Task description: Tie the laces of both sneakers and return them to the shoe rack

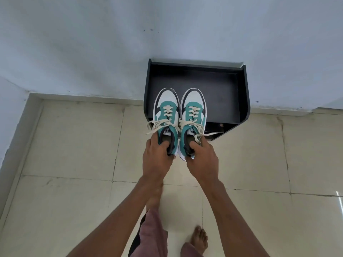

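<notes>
Teal sneakers point(179, 119), one clamped in each of my hands point(178, 156), point toes-first toward the black shoe rack point(244, 93) just beyond at frame centre.

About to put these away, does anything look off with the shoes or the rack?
Nothing is damaged or spilled. Both teal and white sneakers show tied bows, held by the left hand and right hand over the black shoe rack. Lace ends splay sideways.

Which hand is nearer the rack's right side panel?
Right. The right hand grips the right sneaker, closer to the side panel; the left hand holds the left sneaker, farther away.
</notes>
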